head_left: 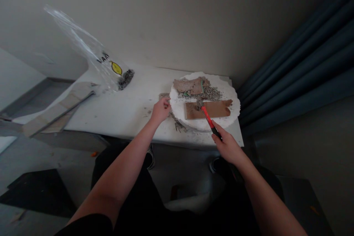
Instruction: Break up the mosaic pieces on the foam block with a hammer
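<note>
My right hand [225,142] is wrapped around the black grip of a hammer [208,116] with a red shaft. Its head, dull with grey dust, is over the left part of a flat brown strip [217,110] with a ragged right end. The strip lies on a round white board [235,94] with a scalloped edge. Behind it are a cracked brown slab [192,87] and grey crumbs [212,94]. At the board's left rim is my left hand [161,110], fingers curled in a pinch; what they hold, if anything, is too small to make out.
Thin sticks or nails [178,123] lie by the board's lower left edge on the white table [132,107]. Further left stand a clear plastic bag [105,62] with dark bits at its bottom and cardboard [68,105] with a dark rod. A blue curtain [298,70] hangs right.
</note>
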The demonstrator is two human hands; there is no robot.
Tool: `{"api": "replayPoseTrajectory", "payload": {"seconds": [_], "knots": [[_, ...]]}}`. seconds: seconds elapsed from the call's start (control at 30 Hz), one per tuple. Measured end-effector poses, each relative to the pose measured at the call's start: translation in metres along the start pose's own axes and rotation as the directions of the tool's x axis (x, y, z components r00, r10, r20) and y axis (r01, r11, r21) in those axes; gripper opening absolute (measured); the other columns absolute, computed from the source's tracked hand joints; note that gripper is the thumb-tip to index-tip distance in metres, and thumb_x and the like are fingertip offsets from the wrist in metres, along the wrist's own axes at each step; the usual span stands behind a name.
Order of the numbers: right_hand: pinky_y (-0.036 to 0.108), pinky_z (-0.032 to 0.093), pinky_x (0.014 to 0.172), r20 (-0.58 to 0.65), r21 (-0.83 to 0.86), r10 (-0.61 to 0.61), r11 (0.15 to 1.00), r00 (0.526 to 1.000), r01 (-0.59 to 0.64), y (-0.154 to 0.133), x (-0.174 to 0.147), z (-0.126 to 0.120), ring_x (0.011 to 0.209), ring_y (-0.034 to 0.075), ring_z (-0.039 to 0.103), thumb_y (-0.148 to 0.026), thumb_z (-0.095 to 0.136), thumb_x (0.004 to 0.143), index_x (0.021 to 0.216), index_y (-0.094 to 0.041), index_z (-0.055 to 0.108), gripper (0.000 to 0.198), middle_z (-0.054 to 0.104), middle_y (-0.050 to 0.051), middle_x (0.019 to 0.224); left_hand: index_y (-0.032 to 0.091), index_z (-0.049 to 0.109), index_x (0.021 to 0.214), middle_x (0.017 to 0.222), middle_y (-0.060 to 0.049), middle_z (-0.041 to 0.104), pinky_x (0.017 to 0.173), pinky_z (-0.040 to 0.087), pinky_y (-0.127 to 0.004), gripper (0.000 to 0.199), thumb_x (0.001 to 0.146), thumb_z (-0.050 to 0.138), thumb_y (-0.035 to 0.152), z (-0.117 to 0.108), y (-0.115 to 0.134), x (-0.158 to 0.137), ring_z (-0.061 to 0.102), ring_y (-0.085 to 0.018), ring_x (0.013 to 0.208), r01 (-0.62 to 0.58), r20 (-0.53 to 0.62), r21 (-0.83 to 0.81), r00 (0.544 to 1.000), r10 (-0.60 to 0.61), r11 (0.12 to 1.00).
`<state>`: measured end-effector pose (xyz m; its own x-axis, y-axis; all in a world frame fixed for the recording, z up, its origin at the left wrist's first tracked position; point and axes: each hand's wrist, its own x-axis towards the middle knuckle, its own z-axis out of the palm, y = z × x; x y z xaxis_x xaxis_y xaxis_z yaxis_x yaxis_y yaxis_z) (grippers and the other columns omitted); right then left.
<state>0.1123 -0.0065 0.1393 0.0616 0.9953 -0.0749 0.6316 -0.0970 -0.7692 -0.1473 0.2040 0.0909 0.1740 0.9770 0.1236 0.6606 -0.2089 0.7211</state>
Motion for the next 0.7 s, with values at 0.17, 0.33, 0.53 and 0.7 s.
{"api": "replayPoseTrajectory", "payload": {"seconds": [0.17, 0.33, 0.53, 0.7], "knots": [[0.048, 0.045, 0.104, -0.004, 0.011, -0.008, 1.000, 1.000, 0.008, -0.001, -0.001, -0.001, 0.125, 0.028, 0.059, -0.029, 0.048, 0.096, 0.157, -0.025, 0.033, 0.062, 0.061, 0.011, 0.139, 0.019, 0.065, 0.095, 0.086, -0.002, 0.070, 0.064, 0.048, -0.027, 0.020, 0.086, 0.056, 0.034, 0.032, 0.040, -0.011, 0.059, -0.011, 0.065, -0.152, 0.123, -0.266, 0.974, 0.190, 0.952], [0.048, 0.046, 0.104, 0.010, 0.020, 0.001, 1.000, 1.000, -0.001, -0.001, 0.000, -0.002, 0.123, 0.029, 0.060, -0.027, 0.048, 0.095, 0.155, -0.023, 0.037, 0.061, 0.064, 0.012, 0.135, 0.019, 0.065, 0.091, 0.078, 0.000, 0.069, 0.066, 0.047, -0.027, 0.018, 0.086, 0.058, 0.035, 0.050, 0.050, -0.014, 0.062, -0.013, 0.068, -0.188, 0.205, -0.296, 0.945, 0.254, 0.937], [0.049, 0.043, 0.107, 0.022, 0.022, 0.014, 1.000, 1.000, -0.014, -0.002, 0.000, -0.004, 0.125, 0.030, 0.059, -0.027, 0.048, 0.095, 0.155, -0.023, 0.037, 0.061, 0.062, 0.012, 0.137, 0.019, 0.065, 0.090, 0.074, 0.001, 0.069, 0.066, 0.046, -0.026, 0.013, 0.086, 0.058, 0.030, 0.054, 0.047, -0.011, 0.062, -0.013, 0.067, -0.171, 0.248, -0.272, 0.939, 0.240, 0.947], [0.049, 0.042, 0.108, 0.022, 0.019, 0.011, 1.000, 1.000, -0.011, -0.003, 0.000, -0.004, 0.129, 0.031, 0.056, -0.026, 0.048, 0.095, 0.155, -0.022, 0.037, 0.062, 0.061, 0.013, 0.139, 0.019, 0.065, 0.089, 0.072, 0.001, 0.067, 0.064, 0.044, -0.026, 0.013, 0.086, 0.058, 0.030, 0.057, 0.045, -0.011, 0.061, -0.013, 0.066, -0.176, 0.232, -0.276, 0.942, 0.243, 0.945]]}}
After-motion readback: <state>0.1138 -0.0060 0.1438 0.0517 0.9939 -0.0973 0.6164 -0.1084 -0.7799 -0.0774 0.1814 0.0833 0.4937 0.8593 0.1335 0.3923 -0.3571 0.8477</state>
